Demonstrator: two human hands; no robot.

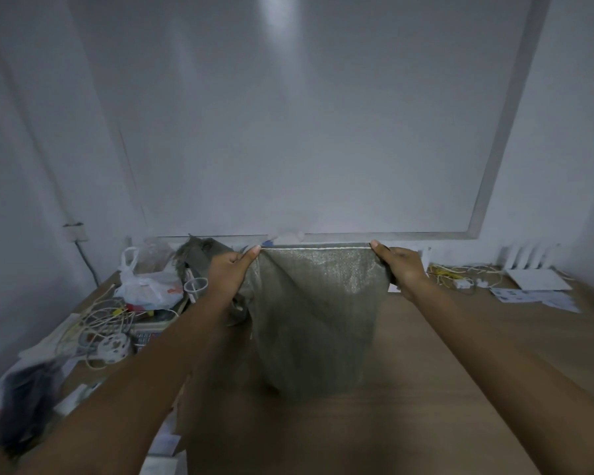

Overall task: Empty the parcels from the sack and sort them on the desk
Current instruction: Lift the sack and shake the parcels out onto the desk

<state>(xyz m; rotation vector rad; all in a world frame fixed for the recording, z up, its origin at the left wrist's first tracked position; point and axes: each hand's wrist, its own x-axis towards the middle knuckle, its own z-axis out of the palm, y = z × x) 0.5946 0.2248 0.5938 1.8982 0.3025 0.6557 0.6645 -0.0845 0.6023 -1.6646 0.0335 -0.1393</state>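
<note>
Two hands hold a grey sack (314, 313) up over the brown counter (426, 389). The left hand (228, 272) pinches the sack's top left corner with its fingers (251, 257) curled on the cloth. The right hand (400, 269) pinches the top right corner the same way. The stitched edge is pulled tight between them, and the rest of the sack hangs down in the middle of the counter. Its low end seems to touch the wood, but it is too blurry to be sure.

No parcels show on the counter. I cannot tell if any are inside, because the sack looks flat and hangs soft. It may be held upside down to shake things out.

What could go wrong? The cloth is thin and only pinched at the corners, so a hard shake could pull it out of the fingers. Parcels that drop out could bounce left into the tangled wires (100, 323) and the white plastic bag (151, 286) and get mixed up there. A small cup (195, 286) stands just beside the left hand, and a swing of the sack could knock it over.
</note>
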